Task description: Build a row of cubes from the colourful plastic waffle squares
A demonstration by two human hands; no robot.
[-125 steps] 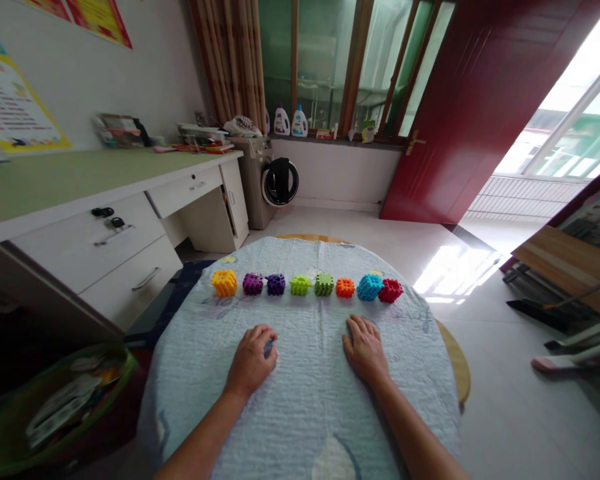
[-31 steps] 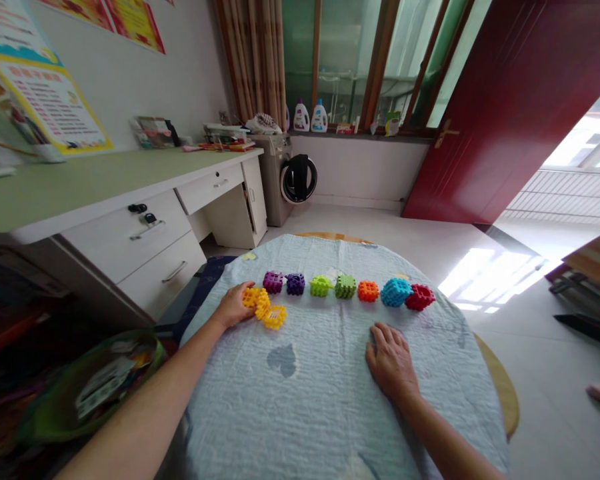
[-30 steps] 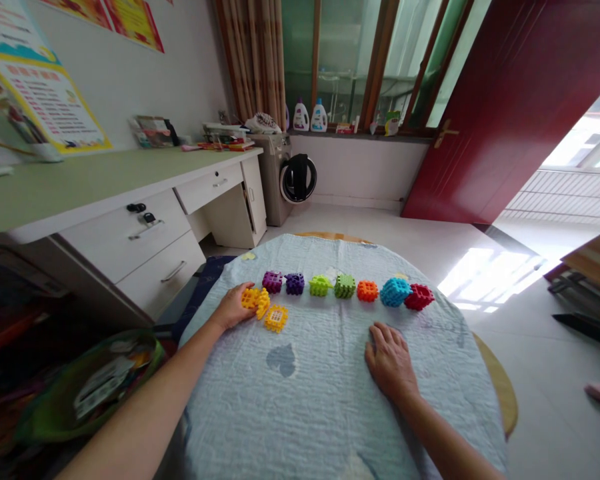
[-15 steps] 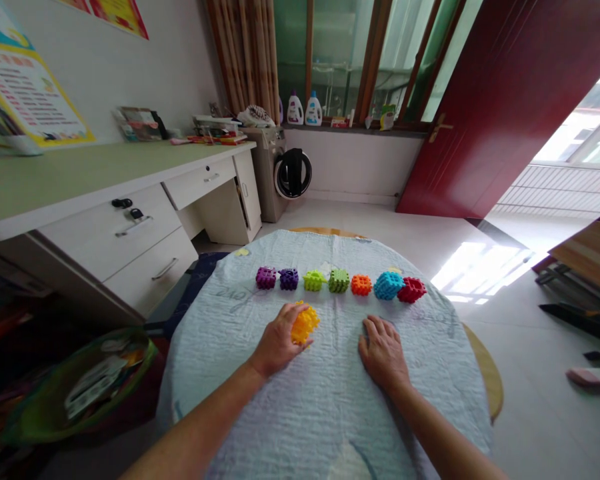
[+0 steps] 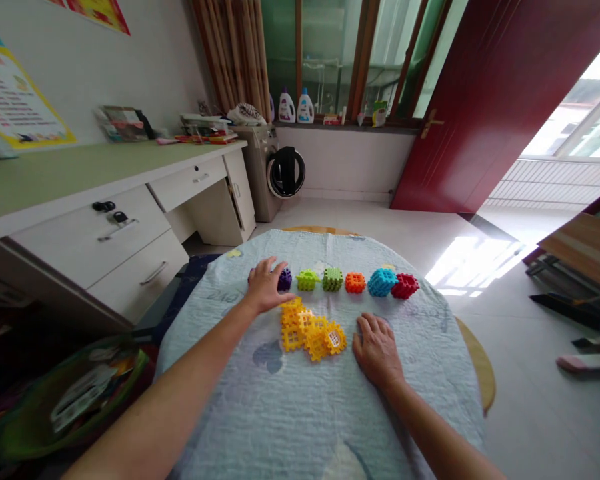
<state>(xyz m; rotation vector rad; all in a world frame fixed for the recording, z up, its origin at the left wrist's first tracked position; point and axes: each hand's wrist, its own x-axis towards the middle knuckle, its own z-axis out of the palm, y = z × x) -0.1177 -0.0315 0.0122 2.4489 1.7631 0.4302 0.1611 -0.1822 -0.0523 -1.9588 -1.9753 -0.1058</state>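
On a round table under a pale blue quilted cloth [image 5: 305, 413] stands a row of small plastic lattice cubes: purple [image 5: 285, 279], light green [image 5: 307, 280], green [image 5: 333, 279], orange [image 5: 355, 283], blue [image 5: 383, 282] and red [image 5: 405, 286]. My left hand [image 5: 265, 288] reaches over the row's left end, fingers spread, touching the purple cube; anything beneath the palm is hidden. Several flat yellow lattice pieces [image 5: 311, 331] lie spread loose in front of the row. My right hand [image 5: 377, 343] rests flat on the cloth just right of them, holding nothing.
A long desk with drawers [image 5: 105, 227] runs along the left wall. A small washing machine [image 5: 275, 173] stands under the window, with a red door [image 5: 475, 100] to the right. A green basket [image 5: 65, 400] sits on the floor at lower left.
The yellow cube that my left hand carried to the middle now lies apart as flat pieces on the cloth. My left hand has moved up to the row's left end. The right hand stayed put.
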